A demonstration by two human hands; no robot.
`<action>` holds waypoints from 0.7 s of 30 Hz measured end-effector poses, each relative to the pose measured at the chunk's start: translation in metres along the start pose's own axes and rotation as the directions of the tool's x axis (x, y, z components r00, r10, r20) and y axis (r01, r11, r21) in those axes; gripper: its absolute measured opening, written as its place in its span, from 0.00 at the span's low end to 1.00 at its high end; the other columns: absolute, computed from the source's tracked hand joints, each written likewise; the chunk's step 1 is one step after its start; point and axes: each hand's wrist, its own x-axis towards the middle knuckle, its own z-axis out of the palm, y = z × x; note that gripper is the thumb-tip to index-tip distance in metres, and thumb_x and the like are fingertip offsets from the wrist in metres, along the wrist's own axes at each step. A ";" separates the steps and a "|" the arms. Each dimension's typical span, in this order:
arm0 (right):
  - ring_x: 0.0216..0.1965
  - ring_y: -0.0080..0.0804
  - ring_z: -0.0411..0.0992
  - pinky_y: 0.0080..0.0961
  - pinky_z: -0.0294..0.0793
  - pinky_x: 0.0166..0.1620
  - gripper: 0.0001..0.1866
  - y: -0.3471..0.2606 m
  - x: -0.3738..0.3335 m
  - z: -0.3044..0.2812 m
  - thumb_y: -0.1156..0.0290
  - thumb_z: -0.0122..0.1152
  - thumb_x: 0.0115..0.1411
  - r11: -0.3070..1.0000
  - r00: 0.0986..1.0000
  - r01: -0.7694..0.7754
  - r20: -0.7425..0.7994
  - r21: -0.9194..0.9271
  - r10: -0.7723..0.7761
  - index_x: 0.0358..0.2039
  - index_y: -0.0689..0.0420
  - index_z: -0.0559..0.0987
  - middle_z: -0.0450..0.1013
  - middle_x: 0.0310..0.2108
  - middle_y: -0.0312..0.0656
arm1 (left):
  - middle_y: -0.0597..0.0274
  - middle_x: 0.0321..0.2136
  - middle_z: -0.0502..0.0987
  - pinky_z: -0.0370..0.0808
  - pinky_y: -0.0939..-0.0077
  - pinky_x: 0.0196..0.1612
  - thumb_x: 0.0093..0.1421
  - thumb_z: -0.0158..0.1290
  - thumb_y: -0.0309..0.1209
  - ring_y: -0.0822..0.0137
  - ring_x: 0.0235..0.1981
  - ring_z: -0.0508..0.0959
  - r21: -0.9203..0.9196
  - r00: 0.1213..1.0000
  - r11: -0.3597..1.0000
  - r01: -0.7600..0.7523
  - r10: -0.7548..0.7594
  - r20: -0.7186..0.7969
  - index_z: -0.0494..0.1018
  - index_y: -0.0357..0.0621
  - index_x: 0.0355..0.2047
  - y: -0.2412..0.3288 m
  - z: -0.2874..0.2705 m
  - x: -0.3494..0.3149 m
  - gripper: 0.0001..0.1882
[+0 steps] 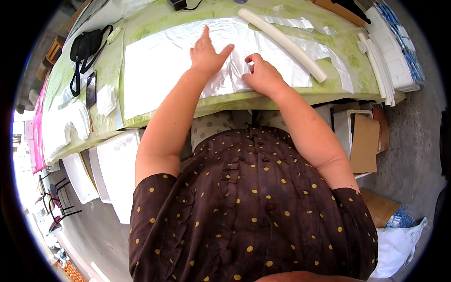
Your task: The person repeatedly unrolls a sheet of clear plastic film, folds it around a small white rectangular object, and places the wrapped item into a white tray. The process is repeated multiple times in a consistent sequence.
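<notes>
While the left hand (pixel 206 58) hangs with fingers spread over the white plastic film (pixel 162 68) along the near side of the green-covered table (pixel 145 28), the right hand (pixel 266 78) curls; I cannot tell whether it pinches film. I'd stroke creases outward, lightly and evenly, clear of the pale roll (pixel 283 45) at right.
</notes>
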 end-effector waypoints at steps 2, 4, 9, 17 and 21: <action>0.45 0.44 0.77 0.36 0.75 0.48 0.30 0.000 0.001 0.001 0.63 0.63 0.53 1.000 1.000 -0.009 0.010 0.002 0.009 0.57 0.56 0.70 0.78 0.43 0.47 | 0.45 0.66 0.62 0.56 0.53 0.68 0.57 0.61 0.52 0.49 0.68 0.60 0.104 0.940 0.958 -0.267 0.283 -0.191 0.53 0.41 0.70 -0.012 0.000 -0.013 0.48; 0.45 0.45 0.77 0.36 0.75 0.48 0.30 0.001 0.001 0.002 0.63 0.63 0.53 1.000 1.000 0.013 0.000 -0.005 -0.013 0.57 0.56 0.70 0.78 0.42 0.47 | 0.50 0.67 0.61 0.54 0.50 0.69 0.55 0.63 0.47 0.49 0.68 0.59 0.158 0.829 0.825 -0.542 0.556 -0.060 0.59 0.44 0.67 -0.007 -0.011 -0.039 0.44; 0.40 0.44 0.77 0.37 0.75 0.43 0.28 0.008 0.002 0.006 0.63 0.62 0.54 0.998 0.997 0.067 -0.033 0.004 -0.067 0.55 0.55 0.70 0.78 0.36 0.45 | 0.58 0.68 0.60 0.49 0.45 0.72 0.51 0.66 0.51 0.54 0.71 0.56 0.117 0.802 0.812 -0.571 0.523 0.288 0.61 0.48 0.67 0.007 -0.018 -0.090 0.47; 0.38 0.50 0.78 0.43 0.75 0.40 0.21 0.005 -0.032 0.001 0.64 0.57 0.59 0.989 0.991 0.136 0.008 0.065 -0.137 0.52 0.56 0.71 0.78 0.32 0.50 | 0.64 0.65 0.64 0.51 0.47 0.71 0.51 0.66 0.45 0.59 0.68 0.60 0.129 0.808 0.827 -0.547 0.481 0.341 0.63 0.53 0.66 0.012 -0.023 -0.099 0.43; 0.27 0.35 0.73 0.31 0.73 0.36 0.18 0.019 -0.073 0.006 0.68 0.64 0.57 0.900 0.983 0.091 0.106 0.426 -0.150 0.47 0.59 0.72 0.73 0.23 0.40 | 0.67 0.57 0.71 0.55 0.47 0.70 0.54 0.59 0.29 0.59 0.61 0.69 0.058 0.757 0.792 -0.607 0.555 0.347 0.70 0.58 0.60 0.013 -0.025 -0.115 0.31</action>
